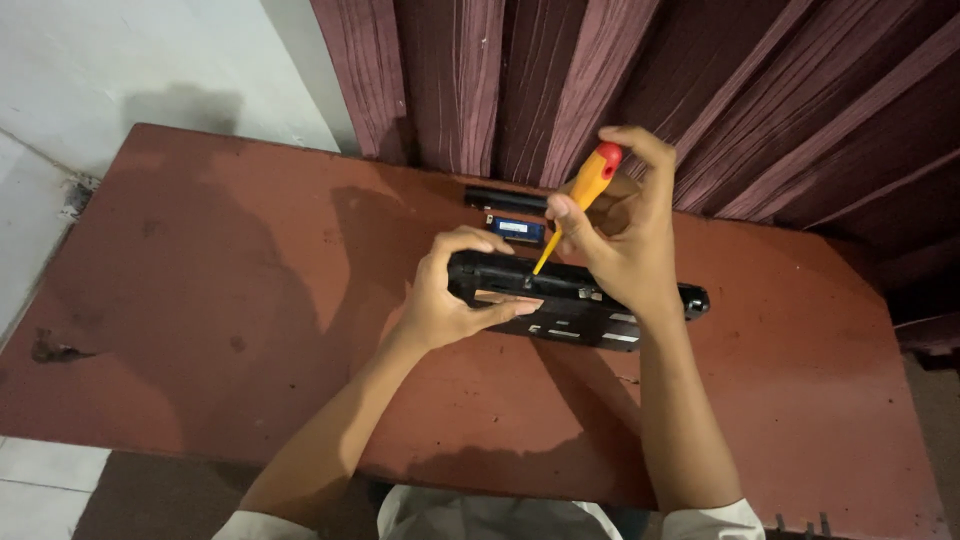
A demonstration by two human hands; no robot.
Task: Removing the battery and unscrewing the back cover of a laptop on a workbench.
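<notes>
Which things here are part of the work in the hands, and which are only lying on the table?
In use:
- black device, steadied by the left hand
- orange screwdriver with red cap, gripped by the right hand, tip on the device

Lying about:
- black bar near the curtain
- small blue-labelled part
- red-brown table underneath

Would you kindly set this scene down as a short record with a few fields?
Surface: reddish-brown table, dark red curtain behind it
Left hand: left hand grips the near left part of a black device lying flat
Right hand: right hand holds an orange screwdriver with a red cap, tip down on the device
Behind the device: a small blue-labelled part and a black bar
</notes>
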